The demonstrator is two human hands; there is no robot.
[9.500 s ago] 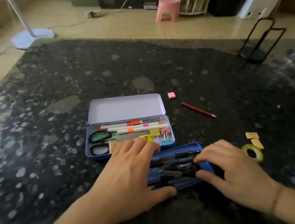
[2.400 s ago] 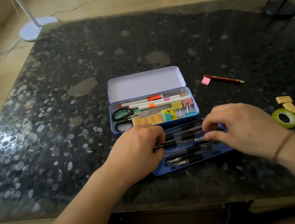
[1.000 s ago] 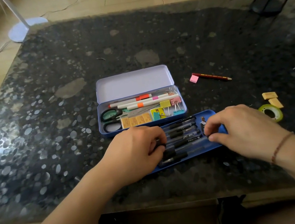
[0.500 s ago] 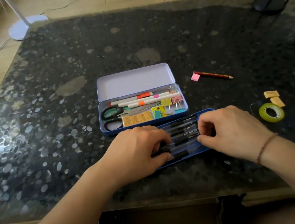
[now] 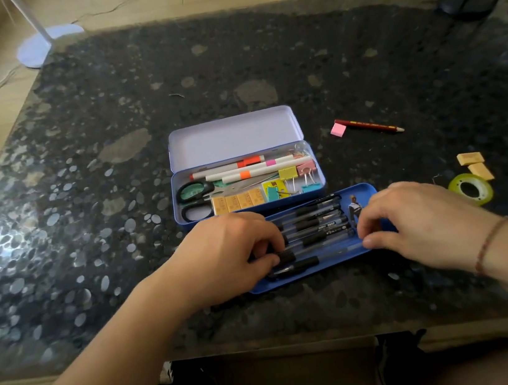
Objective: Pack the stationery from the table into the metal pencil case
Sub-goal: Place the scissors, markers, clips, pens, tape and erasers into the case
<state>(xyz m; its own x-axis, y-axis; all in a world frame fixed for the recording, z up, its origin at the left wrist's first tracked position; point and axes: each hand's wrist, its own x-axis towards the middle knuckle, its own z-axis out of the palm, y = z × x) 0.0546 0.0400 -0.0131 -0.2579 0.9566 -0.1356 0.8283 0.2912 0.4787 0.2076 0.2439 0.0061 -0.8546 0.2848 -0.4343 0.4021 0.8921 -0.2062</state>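
The metal pencil case point(image 5: 245, 174) lies open near the middle of the dark speckled desk point(image 5: 118, 211), lid back. Inside are three white markers point(image 5: 252, 166), scissors point(image 5: 196, 198), binder clips point(image 5: 297, 173) and a row of yellow erasers point(image 5: 237, 201). Touching its near edge lies a blue tray point(image 5: 365, 191) holding a row of black pens point(image 5: 316, 226).

The left hand point(image 5: 223, 258) rests on the tray's left end, fingers point(image 5: 267, 247) curled onto the pen ends. The right hand point(image 5: 413, 222) rests on the right end, fingertips point(image 5: 364, 229) bent against the pen tips, thumb on the nearest pen. Whether either hand actually grips a pen cannot be determined.

Loose on the desk to the right: a red pencil point(image 5: 369, 125) touching a pink eraser point(image 5: 338, 130), two more yellow erasers point(image 5: 473, 163), and a green tape roll point(image 5: 471, 189).
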